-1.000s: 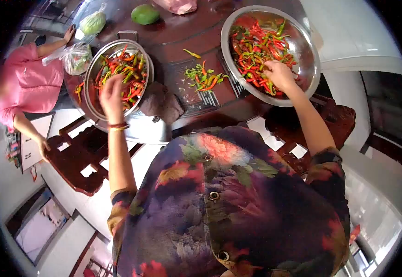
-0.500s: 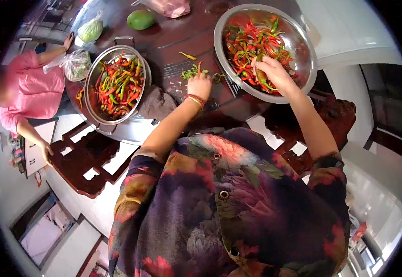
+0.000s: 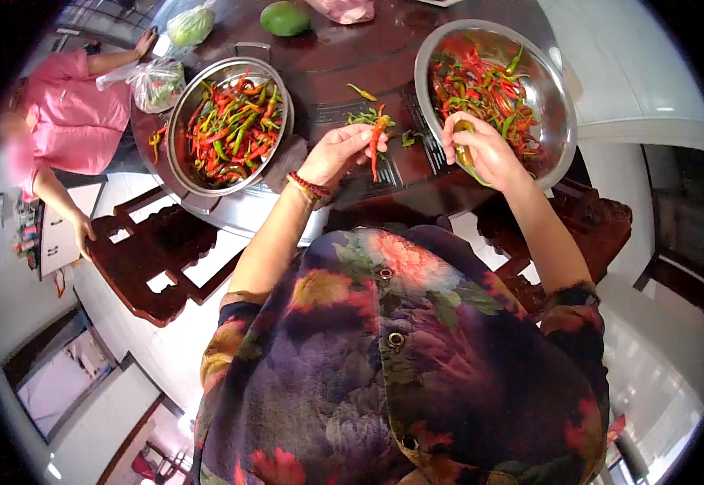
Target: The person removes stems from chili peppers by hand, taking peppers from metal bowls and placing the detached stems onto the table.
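Observation:
My left hand point(image 3: 337, 156), wearing red and yellow bracelets, pinches a red chili pepper point(image 3: 378, 145) over the table. Beneath it lies a small heap of green stems and leaves point(image 3: 362, 118). A greenish chili pepper point(image 3: 467, 153) is held in my right hand point(image 3: 485, 153), at the near left rim of the large steel bowl point(image 3: 566, 137). Red and green peppers point(image 3: 481, 89) fill part of that bowl. To the left, a steel pot with handles point(image 3: 176, 137) holds more red and green peppers point(image 3: 235, 129).
On the dark table point(image 3: 336, 61) are a green mango-like fruit point(image 3: 285, 18), plastic bags point(image 3: 158, 85), a pink bag point(image 3: 344, 8) and a dark cloth point(image 3: 287, 162). Another person in pink point(image 3: 77, 121) stands at the left, one hand on a wooden chair point(image 3: 154, 250).
My left hand went from the left pot to the heap and has lifted a red pepper. My right hand has come out of the bowl's peppers with a greenish one.

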Tool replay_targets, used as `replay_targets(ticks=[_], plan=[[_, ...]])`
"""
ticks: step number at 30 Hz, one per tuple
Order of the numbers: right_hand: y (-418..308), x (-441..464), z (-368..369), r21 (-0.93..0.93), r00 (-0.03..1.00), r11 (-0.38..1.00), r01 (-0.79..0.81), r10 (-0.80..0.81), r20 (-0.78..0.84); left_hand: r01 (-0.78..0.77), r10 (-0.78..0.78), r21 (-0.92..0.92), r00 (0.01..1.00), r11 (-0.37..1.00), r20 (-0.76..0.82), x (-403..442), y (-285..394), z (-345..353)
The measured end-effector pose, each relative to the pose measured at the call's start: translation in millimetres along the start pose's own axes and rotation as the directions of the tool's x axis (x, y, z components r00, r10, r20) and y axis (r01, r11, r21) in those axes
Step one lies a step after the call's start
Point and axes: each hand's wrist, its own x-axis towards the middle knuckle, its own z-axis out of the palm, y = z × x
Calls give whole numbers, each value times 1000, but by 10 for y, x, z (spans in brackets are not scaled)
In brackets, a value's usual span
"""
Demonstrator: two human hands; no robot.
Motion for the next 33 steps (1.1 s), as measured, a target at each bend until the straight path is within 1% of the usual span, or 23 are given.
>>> replay_targets(ticks=[2,5,9,11,12,13,14,15,16,17,19,20,21,23,24,25,26,27,29,30,31,32,33], plan=[[-37,-7,202,23,1000,1000,-11,11,0,-31,42,-108,994,994,97,-62,7,-4],[-7,42,390,30,1000,1000,7,-7,0,27,-19,-109,997,994,78,-162,77,24],[-15,159,700,-141,992,982,124,-123,14,39,-24,-128,993,991,114,-187,38,54],[70,258,762,-340,993,934,104,-116,-15,56,-48,-62,991,996,125,-212,43,59],[113,300,775,-390,986,911,130,-162,-49,65,-60,-29,990,997,129,-229,52,55],[145,323,782,-316,986,944,97,-134,-97,73,-72,3,989,997,132,-249,67,47],[169,343,789,-238,985,969,68,-104,-141,57,-60,35,992,998,109,-270,105,17],[177,355,794,-159,981,986,42,-71,-181,36,-36,126,999,991,-4,-317,143,-56],[164,350,788,-69,957,997,17,-36,-289,9,-3,110,998,994,-59,-386,234,-192],[230,378,646,-9,947,999,47,-48,-317,-19,30,95,993,995,-115,-459,327,-357],[282,346,487,11,938,998,56,-49,-342,-66,69,22,980,998,-186,-574,455,-592],[337,347,494,-61,939,998,30,-49,-341,-2,30,103,961,995,-276,-609,481,-595],[382,356,591,-168,944,986,-20,-36,-328,47,-9,192,981,980,-196,-627,479,-524],[451,406,918,-402,961,915,-47,-67,-267,112,-106,380,994,918,-37,-581,439,-321],[543,447,1027,-398,973,917,33,-121,-198,133,-152,365,988,921,24,-542,295,-283],[634,488,1113,-391,976,914,112,-176,-131,95,-158,383,978,919,136,-485,136,-266],[684,523,1166,-414,965,901,126,-208,-159,135,-180,352,979,926,97,-486,45,-319],[737,537,1113,-191,983,979,69,-99,-155,176,-205,318,977,931,58,-511,21,-325],[806,472,921,89,970,996,12,11,-243,175,-143,321,982,931,-120,-681,165,-534],[831,403,756,133,976,991,-21,49,-213,204,-103,369,956,907,-276,-790,311,-685],[834,316,646,260,956,962,-87,153,-249,144,142,556,887,819,-439,-895,402,-871],[854,219,536,355,943,927,-119,217,-254,109,296,678,841,727,-453,-1036,583,-1110],[872,139,462,447,926,883,-147,282,-252,178,355,663,729,727,-585,-1144,749,-1275]])
